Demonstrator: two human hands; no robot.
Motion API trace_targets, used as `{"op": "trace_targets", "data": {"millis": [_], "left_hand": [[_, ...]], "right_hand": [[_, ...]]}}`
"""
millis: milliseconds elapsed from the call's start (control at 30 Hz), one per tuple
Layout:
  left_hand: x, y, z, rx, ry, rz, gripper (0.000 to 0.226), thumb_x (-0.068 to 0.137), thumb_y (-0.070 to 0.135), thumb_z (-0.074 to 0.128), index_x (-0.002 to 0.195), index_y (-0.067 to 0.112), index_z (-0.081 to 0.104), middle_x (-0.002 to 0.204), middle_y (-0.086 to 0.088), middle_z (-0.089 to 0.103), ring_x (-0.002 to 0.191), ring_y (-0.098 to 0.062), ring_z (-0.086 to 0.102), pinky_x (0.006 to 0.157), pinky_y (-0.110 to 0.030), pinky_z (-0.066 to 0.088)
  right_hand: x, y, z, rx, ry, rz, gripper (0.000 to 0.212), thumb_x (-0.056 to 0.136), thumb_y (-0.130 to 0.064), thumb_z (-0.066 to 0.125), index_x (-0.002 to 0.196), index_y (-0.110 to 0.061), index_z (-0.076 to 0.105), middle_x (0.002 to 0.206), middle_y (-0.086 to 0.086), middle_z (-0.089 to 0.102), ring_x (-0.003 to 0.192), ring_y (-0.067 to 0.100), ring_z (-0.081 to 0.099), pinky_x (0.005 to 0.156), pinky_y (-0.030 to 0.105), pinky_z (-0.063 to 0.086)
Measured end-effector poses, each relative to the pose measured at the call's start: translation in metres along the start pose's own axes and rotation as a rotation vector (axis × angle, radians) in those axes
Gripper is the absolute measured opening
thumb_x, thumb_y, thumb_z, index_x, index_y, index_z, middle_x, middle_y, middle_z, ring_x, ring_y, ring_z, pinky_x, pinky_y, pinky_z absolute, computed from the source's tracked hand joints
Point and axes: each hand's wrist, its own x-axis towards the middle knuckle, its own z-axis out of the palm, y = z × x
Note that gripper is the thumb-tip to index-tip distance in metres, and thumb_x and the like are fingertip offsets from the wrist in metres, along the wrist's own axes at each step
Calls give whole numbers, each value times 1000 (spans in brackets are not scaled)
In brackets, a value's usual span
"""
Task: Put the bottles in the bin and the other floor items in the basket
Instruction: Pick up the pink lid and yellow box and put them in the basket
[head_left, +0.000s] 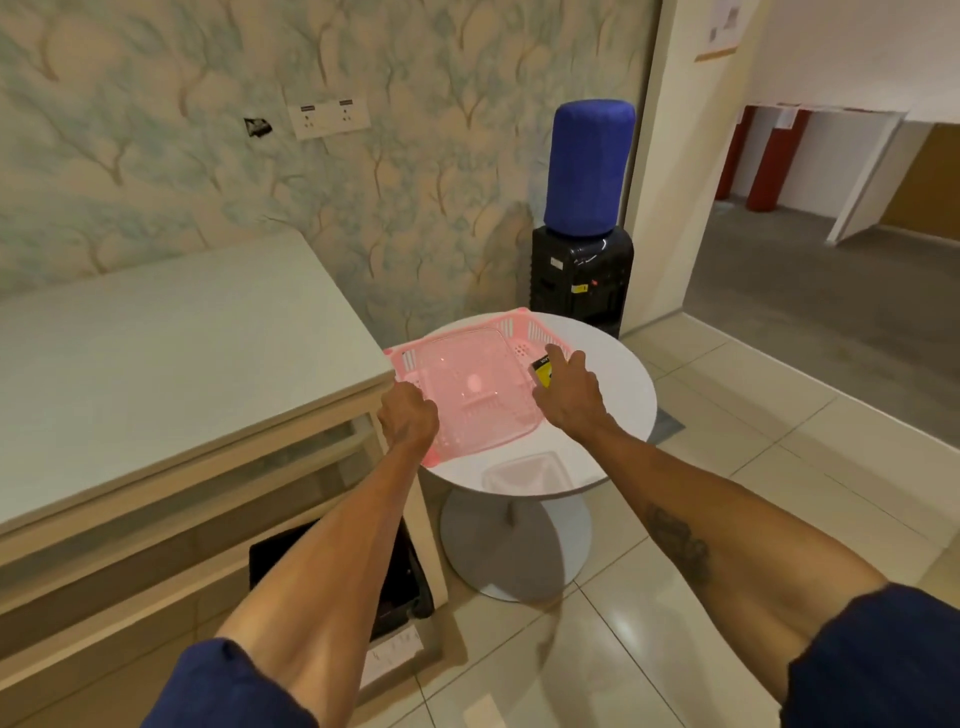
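Note:
A pink plastic basket (467, 379) sits on a small round white table (618, 379). My left hand (408, 418) is closed on the basket's near left rim. My right hand (569, 392) hovers over the basket's right side and holds a small black and yellow box (542, 369) just above the rim. The inside of the basket looks bare apart from reflections. No bottles or bin show in this view.
A white desk (171, 353) stands at the left, touching the basket's corner, with a black bag (405, 577) on the floor under it. A black water dispenser with a blue-covered bottle (587, 171) stands behind the table. Tiled floor (727, 415) stretches right toward a doorway.

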Motion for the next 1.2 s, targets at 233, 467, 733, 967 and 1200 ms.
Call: {"op": "trace_targets", "data": {"millis": [233, 467, 733, 967, 1200], "left_hand": [[43, 15, 2, 69, 0, 32, 16, 96, 8, 59, 94, -1, 71, 90, -16, 71, 74, -24, 66, 66, -29, 54], [96, 25, 26, 161, -37, 47, 17, 98, 14, 57, 102, 3, 70, 101, -14, 72, 87, -29, 68, 67, -30, 46], [175, 30, 81, 250, -31, -51, 18, 97, 5, 54, 109, 0, 66, 110, -17, 70, 101, -33, 68, 79, -35, 54], [235, 12, 122, 304, -24, -161, 21, 100, 8, 51, 113, 0, 65, 110, -17, 69, 100, -33, 69, 87, -43, 60], [268, -14, 150, 342, -49, -266, 25, 102, 18, 51, 117, 3, 63, 108, -14, 69, 89, -25, 68, 83, -35, 59]], "right_hand": [[52, -18, -1, -42, 1, 10, 68, 95, -27, 59, 153, -27, 25, 153, 14, 28, 129, 41, 46, 104, 48, 44], [123, -31, 17, -61, -6, -29, 68, 94, -27, 60, 153, -25, 27, 155, 14, 26, 128, 41, 46, 100, 47, 46], [234, -34, 44, -69, -102, -86, 66, 96, -25, 57, 153, -21, 26, 157, 17, 22, 128, 45, 44, 101, 49, 43], [315, -28, 86, -73, -232, -157, 64, 95, -22, 58, 152, -19, 29, 152, 20, 26, 122, 48, 48, 99, 48, 44], [362, -20, 137, -106, -351, -212, 64, 94, -22, 58, 151, -17, 29, 145, 20, 32, 116, 49, 51, 95, 47, 45]]}}
